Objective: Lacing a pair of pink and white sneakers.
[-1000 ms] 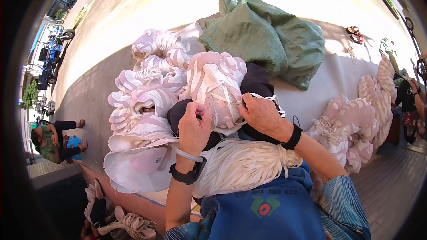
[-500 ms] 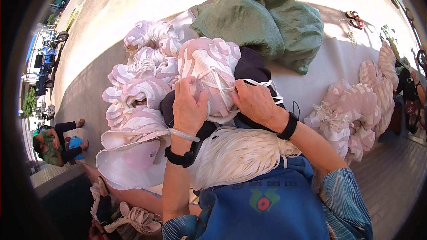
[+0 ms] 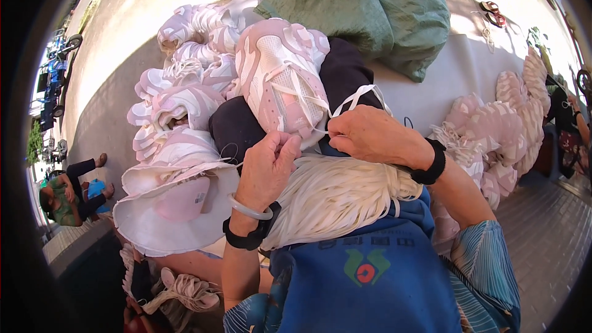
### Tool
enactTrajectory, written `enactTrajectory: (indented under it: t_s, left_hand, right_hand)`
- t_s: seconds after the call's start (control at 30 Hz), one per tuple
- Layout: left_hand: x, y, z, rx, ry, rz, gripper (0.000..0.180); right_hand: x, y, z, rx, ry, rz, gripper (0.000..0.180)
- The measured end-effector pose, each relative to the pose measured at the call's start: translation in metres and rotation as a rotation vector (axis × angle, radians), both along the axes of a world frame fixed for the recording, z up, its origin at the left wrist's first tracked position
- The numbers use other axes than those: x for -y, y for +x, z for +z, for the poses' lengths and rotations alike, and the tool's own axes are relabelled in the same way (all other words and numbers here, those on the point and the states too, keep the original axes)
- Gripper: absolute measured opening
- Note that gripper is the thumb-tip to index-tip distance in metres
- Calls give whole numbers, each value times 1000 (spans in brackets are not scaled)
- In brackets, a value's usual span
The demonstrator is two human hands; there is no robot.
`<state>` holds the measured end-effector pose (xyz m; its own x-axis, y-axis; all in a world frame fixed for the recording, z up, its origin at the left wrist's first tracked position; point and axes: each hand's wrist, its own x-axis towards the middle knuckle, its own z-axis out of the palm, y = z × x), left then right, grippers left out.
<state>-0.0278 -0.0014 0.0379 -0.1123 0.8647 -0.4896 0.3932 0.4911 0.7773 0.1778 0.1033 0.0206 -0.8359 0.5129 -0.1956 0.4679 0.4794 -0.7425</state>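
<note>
My left hand (image 3: 268, 166) and right hand (image 3: 370, 139) each pinch a white lace (image 3: 354, 95) just below the one pink-and-white shoe (image 3: 280, 80). Left of that shoe a pile of shoe uppers (image 3: 179, 105) crowds in; right of it lies bare grey cloth (image 3: 468, 68).

Shoe: a pink-and-white sneaker (image 3: 280, 80) is propped on a dark cushion (image 3: 237, 126).
Right hand (image 3: 370, 139): a white lace (image 3: 354, 95) is pinched.
Left hand (image 3: 268, 166): closed just beneath the sneaker.
Lap: a bundle of white laces (image 3: 336, 197) is laid.
Behind: a green sack (image 3: 364, 6).

Left hand (image 3: 269, 166) curled, pinching; right hand (image 3: 369, 137) closed, grip tight.
</note>
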Motion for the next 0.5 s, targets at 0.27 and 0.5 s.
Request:
enactTrajectory:
  t_s: [0.27, 0.5]
  left_hand:
    - [-3, -1, 1, 67, -4, -67, 34]
    - [-11, 3, 5, 134, 5, 4, 33]
  right_hand:
    - [-1, -11, 20, -15, 117, -309, 35]
    - [0, -11, -16, 89, 267, -239, 31]
